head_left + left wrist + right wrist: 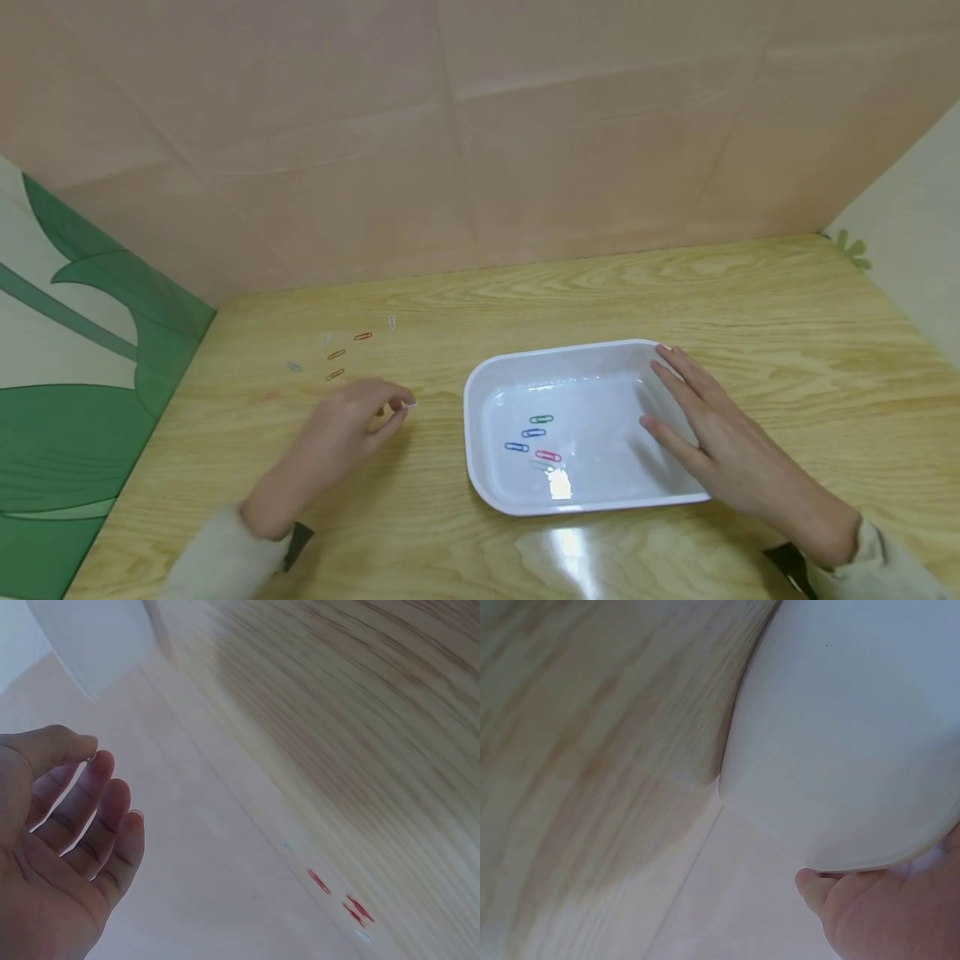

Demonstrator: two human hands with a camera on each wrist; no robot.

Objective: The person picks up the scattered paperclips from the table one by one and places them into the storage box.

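Left of the tray, my left hand [341,429] pinches a small white paper clip [409,405] between thumb and index finger. Its other fingers are loosely bent in the left wrist view. My right hand [708,429] rests at the right rim of a white tray [474,433], fingers fairly straight and thumb over the inside. In the tray lie a green paper clip [542,419], two blue paper clips [517,447], a pinkish-red paper clip [548,456] and a pale one beside it.
Several loose paper clips lie beyond the left hand: an orange-red one [363,337], two orange-brown ones [335,374], a white one [392,322], a grey one [294,367] and a faint pink one [271,395]. The wooden table [420,533] meets a pinkish covered wall [465,167] behind.
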